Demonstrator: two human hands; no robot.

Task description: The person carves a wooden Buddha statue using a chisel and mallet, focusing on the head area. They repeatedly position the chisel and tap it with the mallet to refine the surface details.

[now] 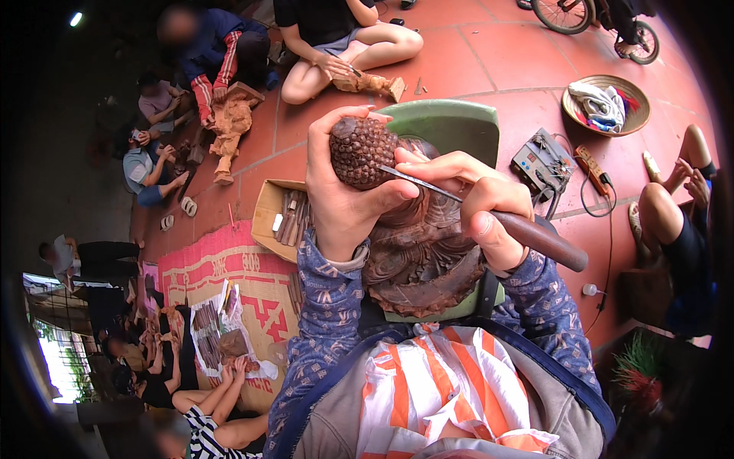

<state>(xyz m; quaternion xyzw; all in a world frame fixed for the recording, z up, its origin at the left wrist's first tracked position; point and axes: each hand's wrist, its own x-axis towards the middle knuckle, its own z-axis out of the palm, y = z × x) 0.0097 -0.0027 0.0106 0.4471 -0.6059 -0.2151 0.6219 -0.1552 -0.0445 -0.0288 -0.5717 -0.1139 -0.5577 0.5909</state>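
The right hand (493, 199) is wrapped around the tool (543, 239), with fingers by the thin blade and the thumb near the brown handle. The tool is long and slants: its tip points up and left, and its handle goes down and right. The tip is against the right side of the bumpy head (361, 151), just left of the right hand. The left hand (338, 195) is nearer to the head, curled around its left side. Its thumb is close under the blade; I cannot tell if they touch. The brown carving (428, 264) is between both arms, on something green (466, 126).
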